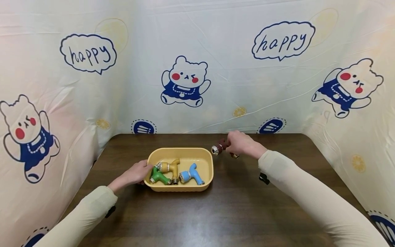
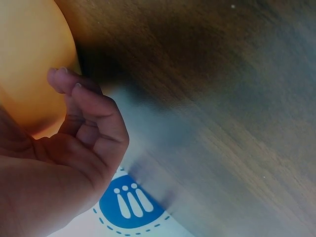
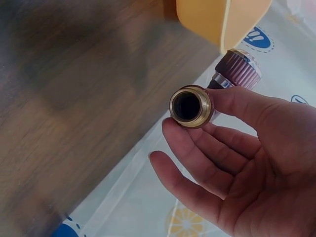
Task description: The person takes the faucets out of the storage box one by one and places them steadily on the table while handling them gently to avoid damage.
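My right hand (image 1: 242, 143) pinches a dark red tap (image 1: 219, 147) between thumb and fingers, just right of the yellow plastic basin (image 1: 182, 188) and above the table. In the right wrist view, the tap's brass threaded end (image 3: 206, 112) faces the camera and its ribbed knob (image 3: 239, 69) points toward the basin. My left hand (image 1: 135, 172) grips the basin's left side, fingers curled against the outer wall; its thumb is hard to see. Inside the basin lie a green tap (image 1: 158, 176), a yellow tap (image 1: 174, 169) and a blue tap (image 1: 194, 173). Green and yellow lie close together at the left.
A dark brown wooden table (image 1: 216, 219) carries the basin. Pale cloth curtains (image 1: 228, 68) printed with bears and the word "happy" stand behind the table and along both sides.
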